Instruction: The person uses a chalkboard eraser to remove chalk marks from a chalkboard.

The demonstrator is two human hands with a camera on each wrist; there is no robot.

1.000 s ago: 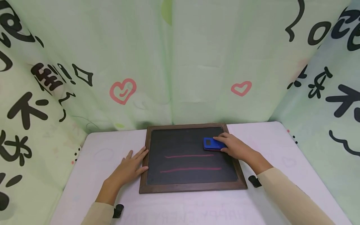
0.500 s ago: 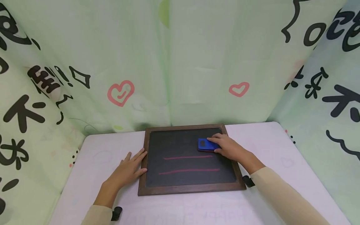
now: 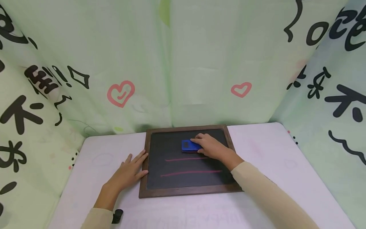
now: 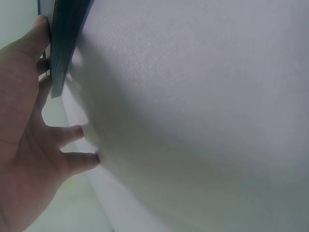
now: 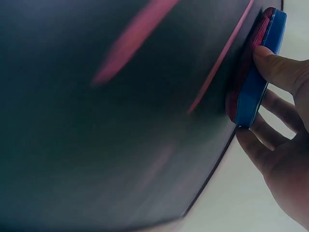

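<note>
Eraser [image 3: 188,146], blue and blocky, is shown by the head view on the chalkboard [image 3: 177,182], just beyond the upper pink line [image 3: 183,159]; the lower pink line [image 3: 191,172] lies nearer the chalkboard's front edge. Its right end is gripped by the right hand [image 3: 211,147]. At the chalkboard's left edge, the left hand [image 3: 128,173] is laid with fingers spread.

In the left wrist view, the thumb and two fingers are seen against the chalkboard's frame [image 4: 66,46]; two fingertips [image 4: 89,159] appear set on the counter [image 4: 203,96] beside it.

In the right wrist view, the eraser is held between thumb and fingers, its reddish underside [image 5: 235,96] turned toward the chalkboard. It is judged light, stiff-cased, softer beneath, perhaps slightly slippery, and best held by the casing's long sides.
</note>
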